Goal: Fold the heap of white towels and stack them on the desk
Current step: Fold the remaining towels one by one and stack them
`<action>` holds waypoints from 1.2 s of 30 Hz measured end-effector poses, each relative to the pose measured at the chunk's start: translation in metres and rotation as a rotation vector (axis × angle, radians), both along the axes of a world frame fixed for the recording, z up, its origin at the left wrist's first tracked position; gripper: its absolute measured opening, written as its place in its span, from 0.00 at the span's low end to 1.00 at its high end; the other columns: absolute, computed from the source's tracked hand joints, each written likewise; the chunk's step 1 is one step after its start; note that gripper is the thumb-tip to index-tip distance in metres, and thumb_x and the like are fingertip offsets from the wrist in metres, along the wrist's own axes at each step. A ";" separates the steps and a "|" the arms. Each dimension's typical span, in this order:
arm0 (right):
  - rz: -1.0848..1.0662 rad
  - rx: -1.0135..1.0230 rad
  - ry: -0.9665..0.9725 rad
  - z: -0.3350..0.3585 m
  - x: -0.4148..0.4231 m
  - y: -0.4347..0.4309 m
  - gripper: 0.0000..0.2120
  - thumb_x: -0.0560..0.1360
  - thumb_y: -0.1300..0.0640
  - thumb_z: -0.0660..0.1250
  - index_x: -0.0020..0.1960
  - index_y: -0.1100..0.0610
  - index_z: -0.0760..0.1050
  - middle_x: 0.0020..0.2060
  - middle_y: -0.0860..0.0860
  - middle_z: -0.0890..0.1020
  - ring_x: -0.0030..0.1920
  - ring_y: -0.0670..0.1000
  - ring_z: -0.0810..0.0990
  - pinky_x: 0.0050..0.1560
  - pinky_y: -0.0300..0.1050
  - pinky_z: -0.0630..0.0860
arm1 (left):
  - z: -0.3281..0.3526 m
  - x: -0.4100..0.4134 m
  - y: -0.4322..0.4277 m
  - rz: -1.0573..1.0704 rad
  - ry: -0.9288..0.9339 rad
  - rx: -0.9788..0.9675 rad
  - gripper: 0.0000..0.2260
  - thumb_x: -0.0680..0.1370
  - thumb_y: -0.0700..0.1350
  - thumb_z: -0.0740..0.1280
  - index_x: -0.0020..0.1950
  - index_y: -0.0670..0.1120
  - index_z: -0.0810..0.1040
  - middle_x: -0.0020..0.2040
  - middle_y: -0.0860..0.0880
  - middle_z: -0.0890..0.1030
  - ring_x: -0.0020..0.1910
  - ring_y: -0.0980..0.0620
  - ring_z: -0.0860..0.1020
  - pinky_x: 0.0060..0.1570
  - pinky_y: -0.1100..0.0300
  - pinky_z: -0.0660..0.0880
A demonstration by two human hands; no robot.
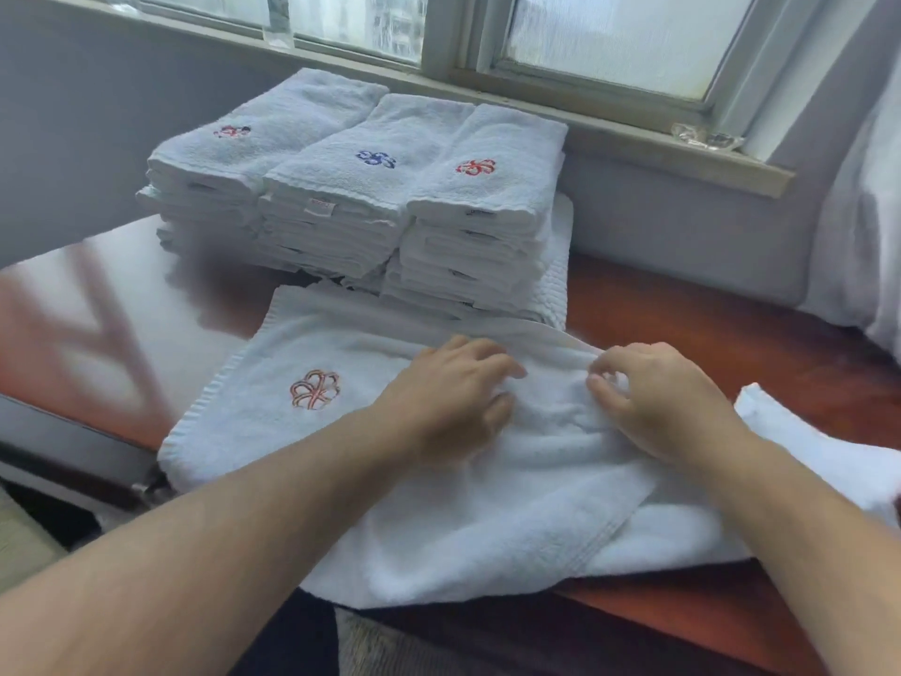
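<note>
Both hands are on the embroidered towel [302,431] at the front of the desk [682,309], before three folded stacks [370,197]. The right hand [658,397] pinches a raised fold; the left hand [453,383] lies bent-fingered, and I cannot tell if it grips. The towel's near part overhangs the edge, so I think an uneven pull may drag it off.

No writing can be read; the small tag [320,207] on the middle towel stack [341,236] is blurred.
</note>
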State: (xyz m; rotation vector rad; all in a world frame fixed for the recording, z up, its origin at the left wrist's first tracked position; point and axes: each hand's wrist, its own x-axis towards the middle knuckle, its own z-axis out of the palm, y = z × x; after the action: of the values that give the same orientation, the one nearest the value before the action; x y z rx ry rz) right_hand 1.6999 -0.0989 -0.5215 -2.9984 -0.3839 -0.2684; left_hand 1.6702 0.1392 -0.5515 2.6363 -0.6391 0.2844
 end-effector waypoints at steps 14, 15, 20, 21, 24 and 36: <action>-0.375 -0.298 0.414 0.039 -0.067 -0.127 0.16 0.76 0.35 0.60 0.59 0.39 0.73 0.54 0.47 0.76 0.49 0.48 0.76 0.49 0.49 0.76 | -0.025 0.010 -0.132 -0.004 0.194 0.192 0.45 0.68 0.78 0.42 0.79 0.56 0.57 0.82 0.50 0.52 0.81 0.41 0.47 0.72 0.31 0.42; -0.321 -0.276 0.438 0.040 -0.068 -0.128 0.17 0.76 0.34 0.62 0.63 0.35 0.70 0.56 0.45 0.74 0.53 0.48 0.74 0.53 0.48 0.74 | -0.023 0.008 -0.130 -0.043 0.139 0.138 0.40 0.70 0.76 0.45 0.76 0.56 0.63 0.80 0.51 0.58 0.79 0.44 0.53 0.73 0.35 0.47; -0.061 -0.339 0.355 0.042 -0.058 -0.121 0.11 0.73 0.37 0.69 0.41 0.43 0.78 0.55 0.39 0.71 0.58 0.45 0.66 0.64 0.47 0.63 | -0.018 -0.003 -0.121 -0.353 0.025 -0.110 0.19 0.78 0.64 0.54 0.62 0.61 0.77 0.63 0.61 0.76 0.64 0.57 0.72 0.63 0.54 0.70; -0.010 -0.306 0.300 0.043 -0.057 -0.119 0.15 0.74 0.40 0.68 0.35 0.48 0.76 0.49 0.39 0.74 0.52 0.44 0.69 0.59 0.46 0.66 | -0.018 -0.003 -0.120 -0.352 0.065 -0.089 0.22 0.77 0.66 0.51 0.61 0.61 0.77 0.62 0.61 0.76 0.63 0.57 0.72 0.63 0.53 0.71; -0.008 -0.073 0.293 0.050 -0.055 -0.109 0.21 0.71 0.46 0.61 0.25 0.56 0.64 0.24 0.45 0.67 0.28 0.48 0.64 0.35 0.51 0.67 | -0.017 -0.001 -0.121 -0.315 0.088 -0.049 0.29 0.73 0.69 0.44 0.61 0.61 0.78 0.62 0.61 0.76 0.63 0.57 0.71 0.64 0.52 0.69; -0.487 -0.324 0.449 0.048 -0.043 -0.101 0.35 0.69 0.31 0.71 0.62 0.57 0.70 0.48 0.51 0.83 0.43 0.52 0.84 0.47 0.50 0.82 | -0.016 0.002 -0.116 -0.444 0.261 0.268 0.57 0.56 0.85 0.56 0.81 0.59 0.54 0.81 0.61 0.50 0.80 0.55 0.44 0.78 0.47 0.44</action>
State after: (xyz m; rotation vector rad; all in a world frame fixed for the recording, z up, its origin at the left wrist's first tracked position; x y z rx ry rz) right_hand 1.6569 -0.2000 -0.4739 -3.2845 0.3857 0.4748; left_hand 1.6724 0.0230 -0.5677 2.6137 -1.2059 -0.2893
